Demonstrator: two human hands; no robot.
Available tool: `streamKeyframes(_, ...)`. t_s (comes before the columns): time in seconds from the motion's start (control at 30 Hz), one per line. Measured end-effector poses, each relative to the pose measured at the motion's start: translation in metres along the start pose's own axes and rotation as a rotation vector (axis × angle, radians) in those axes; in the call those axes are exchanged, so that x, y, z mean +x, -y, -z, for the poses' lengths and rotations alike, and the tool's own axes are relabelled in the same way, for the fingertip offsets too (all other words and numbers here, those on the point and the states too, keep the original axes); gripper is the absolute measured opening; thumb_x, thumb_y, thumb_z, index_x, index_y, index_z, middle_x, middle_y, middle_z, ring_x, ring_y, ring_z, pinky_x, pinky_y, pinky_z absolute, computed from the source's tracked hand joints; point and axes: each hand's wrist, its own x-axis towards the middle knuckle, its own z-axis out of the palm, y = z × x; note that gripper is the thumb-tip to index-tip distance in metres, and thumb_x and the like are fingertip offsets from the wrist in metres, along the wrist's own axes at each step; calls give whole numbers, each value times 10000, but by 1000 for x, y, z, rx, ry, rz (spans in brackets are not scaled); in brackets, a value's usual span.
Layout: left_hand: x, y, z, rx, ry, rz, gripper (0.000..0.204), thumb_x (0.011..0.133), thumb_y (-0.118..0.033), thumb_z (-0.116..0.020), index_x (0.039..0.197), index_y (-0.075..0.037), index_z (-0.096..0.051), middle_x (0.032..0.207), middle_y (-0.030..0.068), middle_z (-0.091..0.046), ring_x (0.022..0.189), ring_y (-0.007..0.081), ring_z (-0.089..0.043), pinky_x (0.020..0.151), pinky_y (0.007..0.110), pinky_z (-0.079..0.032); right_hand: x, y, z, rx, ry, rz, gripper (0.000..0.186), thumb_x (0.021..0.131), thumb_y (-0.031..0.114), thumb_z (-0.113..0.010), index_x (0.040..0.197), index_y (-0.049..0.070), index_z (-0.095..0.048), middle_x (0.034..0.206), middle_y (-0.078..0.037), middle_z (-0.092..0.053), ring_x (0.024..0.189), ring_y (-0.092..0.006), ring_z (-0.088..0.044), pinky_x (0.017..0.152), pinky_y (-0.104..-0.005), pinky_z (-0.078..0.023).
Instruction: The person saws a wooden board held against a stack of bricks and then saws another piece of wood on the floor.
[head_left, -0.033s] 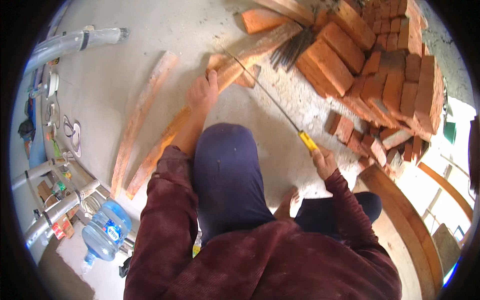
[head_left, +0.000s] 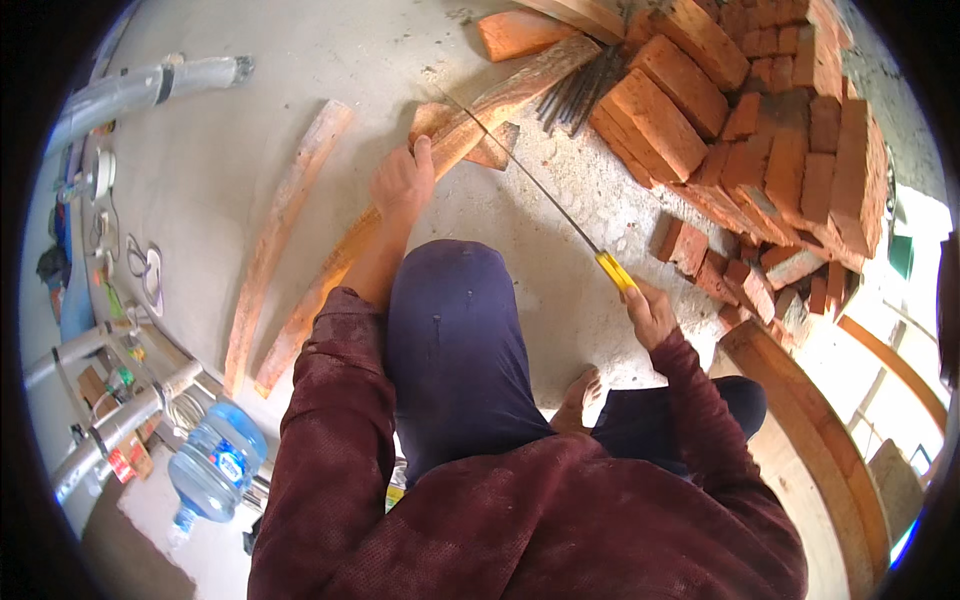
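Note:
My left hand is closed around a long wooden plank, which lies slanting across the floor from near my left knee up to the bricks. Across the plank, a little beyond that hand, rests the thin blade of a handsaw with a yellow handle. My right hand grips this handle. Beneath the plank, beside the blade, sits a flat brick-coloured block. A second wooden plank lies on the floor to the left of my left hand.
Stacked red bricks fill the right side, with loose broken bricks before them. Dark rods lie by the stack. At left are a large blue water bottle, sandals and a plastic-wrapped tube.
The saw handle and my right hand have shifted slightly forward, away from me. My left hand keeps its hold on the plank. The whole view has also moved a little.

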Motion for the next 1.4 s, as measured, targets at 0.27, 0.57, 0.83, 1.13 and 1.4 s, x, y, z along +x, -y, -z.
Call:
streamKeyframes(0.27, 9, -27, 14, -59, -17, 55, 633, 944, -526, -317, 975, -31, -710, 1002, 237, -674, 980, 409, -625, 889, 488, -454, 142, 38, -49, 72, -75, 163, 445, 983, 393, -491, 1027, -31, -618, 807, -196, -635, 772, -273, -601, 754, -395, -465)
streamKeyframes(0.57, 13, -15, 21, 24, 25, 86, 592, 943, -504, -323, 972, -52, -704, 1003, 228, -678, 968, 409, -633, 860, 503, -468, 43, 13, -9, -114, 59, -8, 415, 985, 331, -475, 1080, -46, -620, 903, -257, -646, 844, -332, -626, 792, -399, -472)
streamKeyframes(0.83, 17, -27, 12, 28, -21, -114, 630, 946, -505, -327, 935, 0, -702, 986, 245, -671, 948, 432, -618, 842, 524, -455, 164, 28, -68, 70, -169, 232, 457, 972, 412, -479, 1127, 12, -636, 880, -243, -637, 854, -345, -613, 862, -370, -462)
streamKeyframes(1.13, -1, -24, 27, -205, -15, 10, 618, 898, -537, -463, 1097, 24, -631, 1013, 270, -649, 1005, 424, -609, 868, 506, -449, 120, 31, -21, 553, 33, 58, 410, 950, 406, -445, 886, 27, -586, 551, -19, -450, 452, -117, -443, 465, -284, -424)
streamKeyframes(1.4, -47, 71, 36, -13, 50, -333, 763, 720, -282, -774, 1343, -33, -412, 1225, 223, -543, 1139, 376, -529, 946, 459, -439, 107, 119, 32, 230, -106, 402, 474, 949, 497, -491, 888, 44, -617, 591, 44, -425, 514, -62, -401, 471, -237, -363)
